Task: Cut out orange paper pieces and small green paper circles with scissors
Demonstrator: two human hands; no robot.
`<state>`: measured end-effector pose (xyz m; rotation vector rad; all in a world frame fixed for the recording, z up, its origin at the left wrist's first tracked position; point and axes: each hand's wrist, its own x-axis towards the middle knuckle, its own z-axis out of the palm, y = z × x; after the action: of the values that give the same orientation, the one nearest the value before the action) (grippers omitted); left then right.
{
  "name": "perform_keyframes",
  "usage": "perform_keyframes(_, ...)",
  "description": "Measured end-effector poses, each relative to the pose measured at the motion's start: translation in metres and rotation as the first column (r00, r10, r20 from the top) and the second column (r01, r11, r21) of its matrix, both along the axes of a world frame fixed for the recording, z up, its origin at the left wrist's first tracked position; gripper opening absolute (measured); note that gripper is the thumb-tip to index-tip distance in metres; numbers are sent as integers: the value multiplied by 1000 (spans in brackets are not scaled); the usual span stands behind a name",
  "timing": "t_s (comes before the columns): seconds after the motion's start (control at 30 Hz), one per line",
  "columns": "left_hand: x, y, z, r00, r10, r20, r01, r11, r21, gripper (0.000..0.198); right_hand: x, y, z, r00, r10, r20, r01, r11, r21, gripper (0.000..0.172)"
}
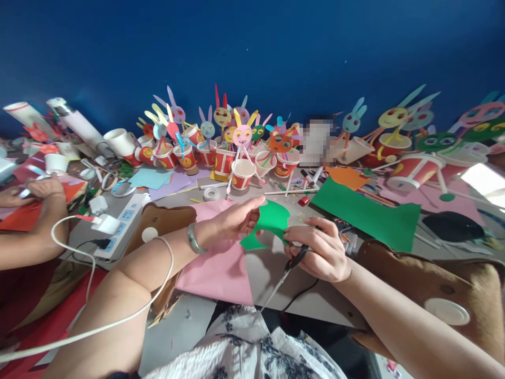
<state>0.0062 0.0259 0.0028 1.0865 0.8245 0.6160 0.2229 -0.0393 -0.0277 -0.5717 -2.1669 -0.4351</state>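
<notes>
My left hand (235,217) pinches a green paper cutout (269,221) by its left edge, just above the table. My right hand (320,248) holds scissors (284,271), with fingers through the black handles and the blades pointing down and toward me. The right hand touches the cutout's right edge. Under my left wrist lies a pink paper sheet (221,263). A bracelet sits on my left wrist, and a white cable loops over that forearm.
Many red paper cups with paper rabbit faces (241,158) crowd the table's far side. A large green sheet (366,210) lies to the right, a white power strip (120,223) to the left. Another person's hands (43,195) work at far left. A brown pouch (434,284) lies near right.
</notes>
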Motion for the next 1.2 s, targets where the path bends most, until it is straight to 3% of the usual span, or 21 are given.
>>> perform_keyframes(0.07, -2, 2, -3, 999, -46, 11, 46, 998, -44, 32, -1, 3, -2, 1000, -11, 9, 11, 1000, 1, 23)
perform_keyframes(0.17, -4, 7, -9, 995, 91, 39, -93, 995, 36, 28, -3, 8, -2, 986, -101, -136, 97, 995, -35, 27)
perform_keyframes(0.27, -2, 9, -10, 977, 207, 57, -212, 974, 85, 25, -4, 10, -3, 918, -210, -335, 136, 963, -231, 27)
perform_keyframes(0.33, 0, 8, -9, 972, 227, 54, -232, 967, 109, 26, -6, 9, -5, 866, -316, -386, 118, 882, -457, 20)
perform_keyframes(0.4, 1, 4, -6, 977, 208, 38, -212, 966, 147, 28, -9, 6, -8, 819, -408, -403, 55, 755, -653, 18)
perform_keyframes(0.5, 2, -1, -3, 990, 140, 1, -138, 969, 206, 31, -12, 5, -9, 746, -478, -465, -96, 613, -784, 22)
perform_keyframes(0.57, 2, -2, -2, 995, 100, -20, -93, 969, 229, 34, -13, 6, -8, 689, -520, -505, -173, 559, -811, 24)
perform_keyframes(0.7, 1, -1, -5, 995, 77, -59, -56, 952, 301, 38, -12, 11, -9, 572, -553, -605, -332, 518, -788, 31)
perform_keyframes(0.83, 1, -3, -8, 996, 78, -38, -62, 943, 327, 37, -12, 12, -10, 501, -574, -648, -542, 376, -752, 36)
perform_keyframes(0.9, 1, -5, -8, 997, 73, 6, -72, 954, 290, 40, -13, 12, -8, 474, -590, -654, -596, 332, -731, 34)
perform_keyframes(1.07, -2, -10, -8, 999, 35, 8, -36, 962, 270, 43, -12, 13, -1, 473, -591, -653, -622, 301, -723, 30)
perform_keyframes(1.13, -3, -10, -8, 999, 38, -26, -27, 936, 350, 41, -12, 14, -1, 464, -594, -657, -611, 322, -723, 30)
perform_keyframes(1.2, -5, -9, -8, 995, 87, -56, -48, 870, 491, 36, -11, 15, -1, 443, -596, -670, -585, 374, -720, 28)
